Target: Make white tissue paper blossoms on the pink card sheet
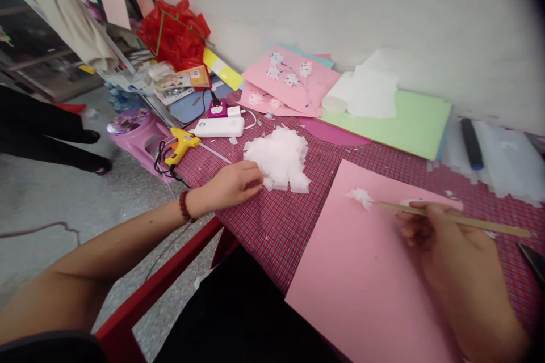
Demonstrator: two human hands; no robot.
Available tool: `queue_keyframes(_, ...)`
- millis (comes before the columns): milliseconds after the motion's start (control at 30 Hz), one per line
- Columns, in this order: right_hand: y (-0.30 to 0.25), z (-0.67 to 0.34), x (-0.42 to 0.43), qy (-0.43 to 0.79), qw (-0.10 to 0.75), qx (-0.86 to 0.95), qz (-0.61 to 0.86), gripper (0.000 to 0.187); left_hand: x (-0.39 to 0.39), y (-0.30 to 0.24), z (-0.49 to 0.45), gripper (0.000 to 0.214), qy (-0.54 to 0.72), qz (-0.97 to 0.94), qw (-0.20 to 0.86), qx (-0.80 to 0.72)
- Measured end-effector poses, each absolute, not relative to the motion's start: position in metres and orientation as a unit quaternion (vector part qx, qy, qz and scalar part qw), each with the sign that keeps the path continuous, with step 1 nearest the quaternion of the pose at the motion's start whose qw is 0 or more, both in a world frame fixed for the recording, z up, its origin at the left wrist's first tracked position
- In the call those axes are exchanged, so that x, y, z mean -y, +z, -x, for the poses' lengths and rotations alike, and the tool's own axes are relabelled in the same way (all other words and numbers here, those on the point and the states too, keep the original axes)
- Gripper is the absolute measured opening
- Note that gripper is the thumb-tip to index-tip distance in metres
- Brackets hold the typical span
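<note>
My right hand [443,249] grips a wooden chopstick [489,224] like a pen. Its thin tip meets a small tuft of crumpled white tissue [361,198] on a pink sheet of paper [349,272]. A second white bit beyond my right fingers is partly hidden. At the near left edge of a pile of white tissue squares [279,156], my left hand [234,184] rests with its fingers curled together. Whether a square is between those fingertips, I cannot make out.
A yellow glue gun [183,144] and white power bank [219,127] lie left on the checked cloth. Behind are pink sheets with white tissue flowers [292,79], green paper [392,125], and a tissue roll [336,99]. A black-capped marker [472,144] lies right. Someone's legs [46,130] stand left.
</note>
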State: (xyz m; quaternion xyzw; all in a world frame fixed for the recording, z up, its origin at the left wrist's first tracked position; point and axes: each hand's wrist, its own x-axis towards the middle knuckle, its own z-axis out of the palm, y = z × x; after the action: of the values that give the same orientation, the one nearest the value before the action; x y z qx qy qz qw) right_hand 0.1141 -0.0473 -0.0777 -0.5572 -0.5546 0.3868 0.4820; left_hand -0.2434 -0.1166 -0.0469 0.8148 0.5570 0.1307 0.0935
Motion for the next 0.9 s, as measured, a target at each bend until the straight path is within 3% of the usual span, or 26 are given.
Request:
queue_keyframes(100, -0.075, -0.113, 0.050, 0.467, 0.467, 0.484, 0.573, 0.016, 0.113, -0.053, 0.235, 0.013, 0.069, -0.836, 0.067, -0.540)
queue_keyframes(433, -0.074, -0.108, 0.053, 0.488, 0.498, 0.452, 0.556, 0.020, 0.106, -0.049, 0.221, 0.016, -0.032, -0.866, -0.030, -0.498)
queue_keyframes(900, -0.078, -0.114, 0.048, 0.517, 0.482, 0.437, 0.556, 0.011, 0.100, -0.071, 0.234, 0.031, 0.305, -0.679, 0.248, -0.620)
